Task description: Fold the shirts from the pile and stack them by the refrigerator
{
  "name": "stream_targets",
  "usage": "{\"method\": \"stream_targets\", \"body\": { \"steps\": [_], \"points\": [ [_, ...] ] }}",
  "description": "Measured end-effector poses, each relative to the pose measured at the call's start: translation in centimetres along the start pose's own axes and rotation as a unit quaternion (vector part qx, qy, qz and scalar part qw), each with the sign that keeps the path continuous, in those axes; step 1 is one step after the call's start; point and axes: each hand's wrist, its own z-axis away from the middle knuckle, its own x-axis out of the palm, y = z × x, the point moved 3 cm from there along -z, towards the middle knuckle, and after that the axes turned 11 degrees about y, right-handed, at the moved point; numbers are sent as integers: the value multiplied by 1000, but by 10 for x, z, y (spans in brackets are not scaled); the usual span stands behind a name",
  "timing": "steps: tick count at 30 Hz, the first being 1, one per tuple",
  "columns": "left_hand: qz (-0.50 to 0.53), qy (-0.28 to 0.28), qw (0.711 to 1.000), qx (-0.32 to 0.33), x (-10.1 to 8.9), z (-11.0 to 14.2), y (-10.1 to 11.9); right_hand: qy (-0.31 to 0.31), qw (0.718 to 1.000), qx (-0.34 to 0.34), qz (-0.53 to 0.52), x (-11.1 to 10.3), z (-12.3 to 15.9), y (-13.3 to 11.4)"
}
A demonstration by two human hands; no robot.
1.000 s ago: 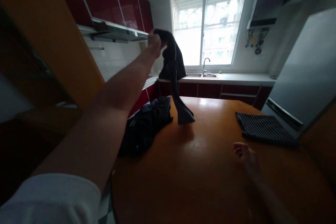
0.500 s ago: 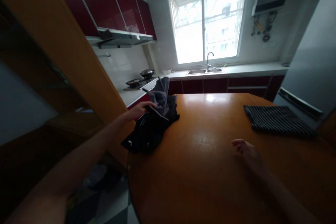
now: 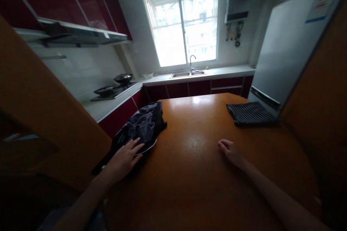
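A crumpled black and dark grey garment (image 3: 145,124) with thin white piping lies at the left edge of the wooden table (image 3: 187,173). Resting over its near part, my left hand (image 3: 123,160) has its fingers spread and grips nothing. Part of the cloth is hidden under that hand. My right hand (image 3: 230,152) is at the middle right of the table, fingers curled in, with nothing visible in them. Beyond it, to the right, lies a flat folded cloth with black and grey stripes (image 3: 252,113).
Past the table runs a counter with a sink (image 3: 188,74) under the window. A stove (image 3: 116,91) holding a pan and a lidded wok stands at the left. A fridge (image 3: 284,47) stands at the right, and a wooden post (image 3: 51,104) rises on the left.
My left hand has let go of the raised garment, which now lies flatter on the table, and has come nearer. My right hand's fingers have curled in more. The view has turned right.
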Motion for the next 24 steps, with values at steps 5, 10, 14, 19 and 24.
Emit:
{"method": "stream_targets", "body": {
  "steps": [5, 10, 14, 19, 24],
  "points": [
    [42, 78, 996, 13, 66, -39, 77, 145, 981, -23, 128, -17, -28, 15],
    [95, 121, 988, -13, 110, -65, 92, 226, 906, -16, 358, -63, -65, 39],
    [189, 140, 972, -2, 122, -64, 96, 204, 884, 59, 417, -86, -89, 53],
    [300, 109, 948, 16, 115, -56, 117, 178, 883, 98, 424, -90, -99, 48],
    [309, 97, 946, 19, 108, -60, 126, 115, 910, 37, 396, -53, -73, 18]
  ]
}}
